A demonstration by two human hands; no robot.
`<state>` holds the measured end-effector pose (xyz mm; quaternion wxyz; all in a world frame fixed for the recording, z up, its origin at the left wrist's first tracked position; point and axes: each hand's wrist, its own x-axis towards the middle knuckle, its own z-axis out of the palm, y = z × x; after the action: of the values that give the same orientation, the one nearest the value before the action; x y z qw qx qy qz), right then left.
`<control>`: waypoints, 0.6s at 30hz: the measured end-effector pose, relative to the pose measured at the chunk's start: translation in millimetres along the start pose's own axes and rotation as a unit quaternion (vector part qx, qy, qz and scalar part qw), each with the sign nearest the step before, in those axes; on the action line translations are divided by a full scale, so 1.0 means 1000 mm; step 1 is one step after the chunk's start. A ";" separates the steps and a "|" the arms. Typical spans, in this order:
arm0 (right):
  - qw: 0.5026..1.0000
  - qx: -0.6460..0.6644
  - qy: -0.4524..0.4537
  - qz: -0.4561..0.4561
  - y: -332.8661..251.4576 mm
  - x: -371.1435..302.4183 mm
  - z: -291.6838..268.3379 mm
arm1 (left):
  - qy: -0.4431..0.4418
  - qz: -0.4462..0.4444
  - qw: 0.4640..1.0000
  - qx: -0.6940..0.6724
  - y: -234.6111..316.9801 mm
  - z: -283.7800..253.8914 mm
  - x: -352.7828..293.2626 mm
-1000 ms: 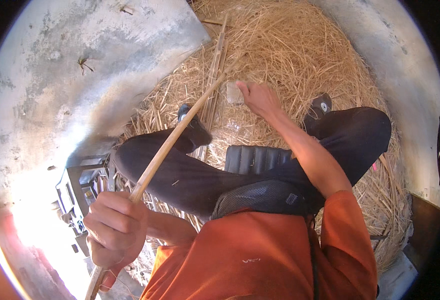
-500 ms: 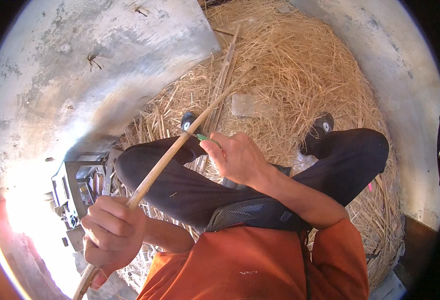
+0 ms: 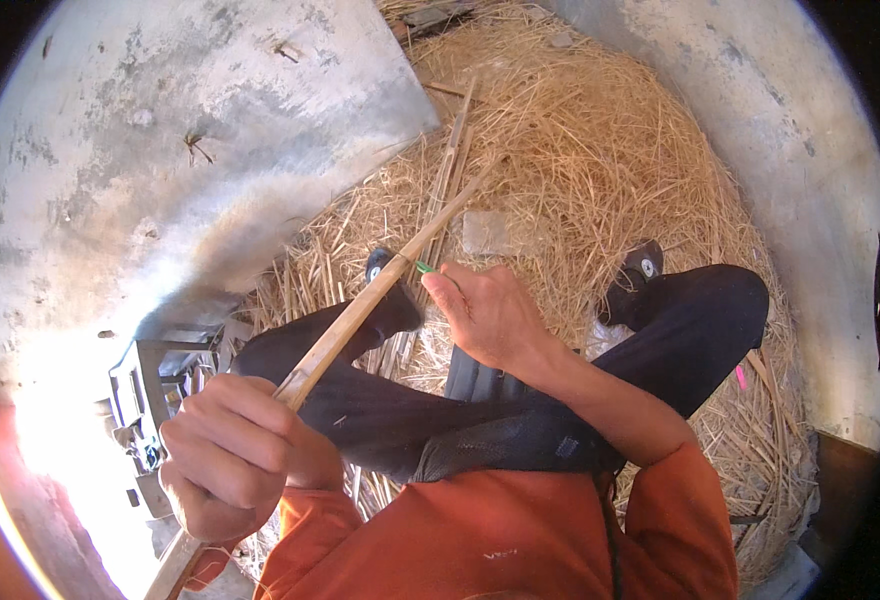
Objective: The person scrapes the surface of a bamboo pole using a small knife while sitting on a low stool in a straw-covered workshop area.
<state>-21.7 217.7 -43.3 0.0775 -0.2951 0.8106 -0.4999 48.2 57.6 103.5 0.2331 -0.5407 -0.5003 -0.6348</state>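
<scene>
A long pale wooden stick (image 3: pixel 360 309) slants from the lower left toward the far middle, over my left leg. My left hand (image 3: pixel 232 455) is wrapped round it near its lower end. In my right hand (image 3: pixel 495 310) is a small green-handled knife (image 3: pixel 423 267), mostly hidden by the fingers. Its thin blade reaches the stick's right side, and I cannot tell how deep it sits. Black shoes (image 3: pixel 640 265) and dark trousers (image 3: pixel 700 315) show on my folded legs beneath.
Dry straw (image 3: pixel 580 120) covers the floor. Several thin strips (image 3: pixel 450 160) lie beyond the stick, beside a flat grey slab (image 3: pixel 490 232). Weathered walls (image 3: pixel 160 150) rise left and right. A small wooden rack (image 3: pixel 147 380) with odds and ends stands at the left.
My right hand and the knife have shifted slightly right. The stick appears turned and moved a little to the right, with my left hand still round it.
</scene>
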 end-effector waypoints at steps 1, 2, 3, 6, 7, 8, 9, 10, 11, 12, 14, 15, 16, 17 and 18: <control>1.000 0.011 0.021 -0.006 0.008 0.000 0.003 | -0.007 0.000 1.000 -0.004 -0.002 0.001 0.002; 0.998 -0.032 0.042 -0.019 0.020 0.004 0.010 | -0.009 0.001 1.000 -0.009 -0.004 0.001 0.004; 0.995 -0.075 0.062 -0.026 0.031 0.007 0.019 | -0.008 -0.001 1.000 -0.015 -0.005 0.001 0.006; 0.994 -0.069 0.021 0.084 0.036 0.020 0.007 | 0.001 -0.008 1.000 0.006 0.000 -0.002 0.003; 0.991 -0.093 0.035 0.093 0.055 0.021 0.007 | 0.003 -0.004 1.000 0.003 -0.004 -0.002 0.002; 0.987 -0.117 0.050 0.103 0.070 0.019 0.007 | 0.006 -0.001 1.000 -0.001 -0.006 -0.001 0.000; 0.989 -0.076 0.031 0.120 0.062 0.019 0.009 | 0.009 -0.005 1.000 0.011 -0.002 -0.002 -0.002; 0.991 -0.067 0.010 0.113 0.053 0.017 0.008 | 0.016 -0.004 1.000 0.019 0.002 -0.004 -0.003; 0.993 -0.057 -0.011 0.105 0.044 0.014 0.008 | 0.019 -0.005 1.000 0.024 0.003 -0.005 -0.005; 0.994 -0.046 -0.032 0.098 0.035 0.010 0.008 | 0.022 -0.006 0.999 0.029 0.005 -0.008 -0.007; 0.998 -0.063 0.014 0.018 0.029 0.006 0.010 | 0.023 -0.007 0.999 0.036 0.008 -0.010 -0.009; 0.998 -0.066 0.013 0.023 0.036 0.008 0.013 | 0.025 -0.008 0.999 0.036 0.007 -0.010 -0.009; 0.998 -0.063 0.009 0.026 0.040 0.011 0.019 | 0.024 -0.011 0.999 0.037 0.009 -0.010 -0.007; 0.993 -0.088 0.073 -0.026 0.045 0.017 0.022 | 0.022 -0.015 0.999 0.043 0.011 -0.010 -0.006; 0.995 -0.092 0.049 0.013 0.055 0.020 0.019 | 0.023 -0.014 0.999 0.037 0.004 -0.011 -0.009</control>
<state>-51.9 210.4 -96.4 0.0168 -0.2659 0.8594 -0.4364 49.2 44.5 97.8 0.2553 -0.5095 -0.5254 -0.6318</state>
